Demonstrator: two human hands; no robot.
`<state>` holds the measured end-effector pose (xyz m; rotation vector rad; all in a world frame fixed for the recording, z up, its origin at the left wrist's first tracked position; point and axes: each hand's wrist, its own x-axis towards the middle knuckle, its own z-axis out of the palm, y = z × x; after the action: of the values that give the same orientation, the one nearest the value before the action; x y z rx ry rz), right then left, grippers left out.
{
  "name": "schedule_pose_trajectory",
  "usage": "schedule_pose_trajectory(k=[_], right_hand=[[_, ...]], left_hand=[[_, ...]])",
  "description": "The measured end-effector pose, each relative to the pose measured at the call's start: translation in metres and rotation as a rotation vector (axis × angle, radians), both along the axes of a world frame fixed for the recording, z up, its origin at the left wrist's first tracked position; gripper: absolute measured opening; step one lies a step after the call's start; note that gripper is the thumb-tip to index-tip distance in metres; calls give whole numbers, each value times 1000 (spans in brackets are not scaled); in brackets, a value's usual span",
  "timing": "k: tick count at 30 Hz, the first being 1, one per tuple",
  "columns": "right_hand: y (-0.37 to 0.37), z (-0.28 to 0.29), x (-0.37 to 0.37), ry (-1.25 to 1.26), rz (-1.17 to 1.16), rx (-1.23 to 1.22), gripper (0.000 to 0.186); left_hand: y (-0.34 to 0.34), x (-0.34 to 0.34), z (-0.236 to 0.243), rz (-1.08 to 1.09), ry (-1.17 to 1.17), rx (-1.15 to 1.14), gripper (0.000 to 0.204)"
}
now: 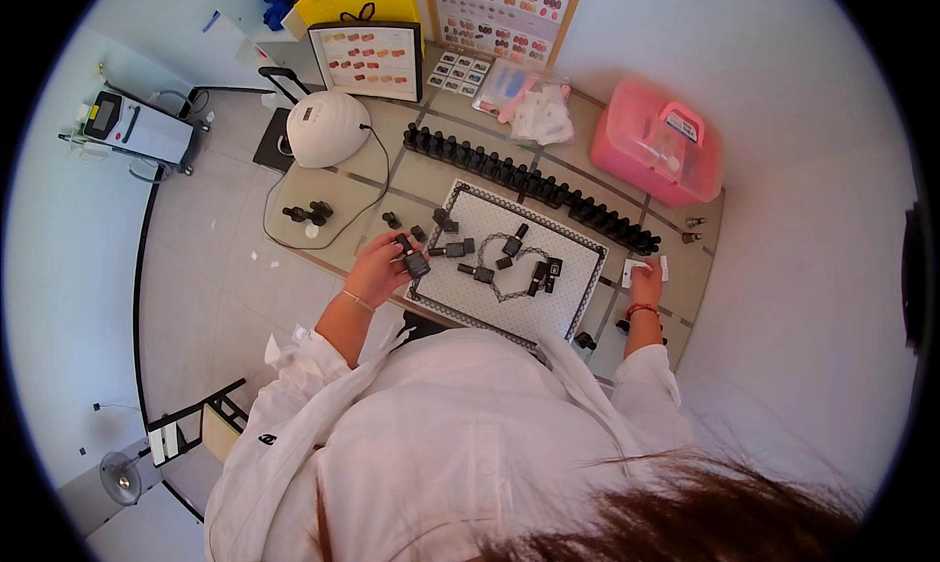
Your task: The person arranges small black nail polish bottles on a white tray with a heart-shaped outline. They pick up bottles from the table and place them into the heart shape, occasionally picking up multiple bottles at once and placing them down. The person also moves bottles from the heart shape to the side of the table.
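Left hand (377, 271): narrowed around a small, dark, square-bodied bottle with a long black cap (415, 261); holding at the left edge of the mat.
Held bottle's long axis: slanting, cap up-left and away from the body, base down-right toward the mat.
Right hand (646, 286): low at the table's right side, fingers bunched narrow at a thin white slip (628, 272); touching, but cannot tell pinched from pressed flat.
Bottle to right hand: well apart, nearly level across the view, with the full width of the mat between; left hand far nearer to the loose bottles, right hand nearer to the slip.
White dotted mat with a black lace-like border and chain-drawn heart (539, 320): lying askew between both hands, directly in front of the body.
Closest neighbour: a dark bottle lying sideways on the mat's left part (451, 251), just right of the held one, long axis roughly left to right.
Around the heart: a slanted dark bottle (478, 273) on the left side, a bunch of dark bottles (544, 277) on the right.
Beyond the mat: a long row of black-capped bottles (529, 182), slanting down toward the right, nearer to the right hand at the lower end.
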<state>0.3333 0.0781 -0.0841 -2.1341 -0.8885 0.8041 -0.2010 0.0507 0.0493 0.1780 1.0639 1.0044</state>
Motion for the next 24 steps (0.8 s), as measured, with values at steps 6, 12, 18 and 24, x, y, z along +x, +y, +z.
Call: schedule_pose_trajectory(k=[6,12,18,24], right_hand=[[-53,23,-51,-94,355,-66,22],[-100,36,-86,-222,466,-152,23],[-121,37,-96,-327,642,-94,26],[-126,33,-101,-348,669,-155,30]], left_hand=[[19,-3,-17,-69,-21,-30,22],[29,-10,-38,-106,-159,-93,23],[32,-15,-38,-31,-279,-153,25],[31,-23,-34,40,-384,-186,28]])
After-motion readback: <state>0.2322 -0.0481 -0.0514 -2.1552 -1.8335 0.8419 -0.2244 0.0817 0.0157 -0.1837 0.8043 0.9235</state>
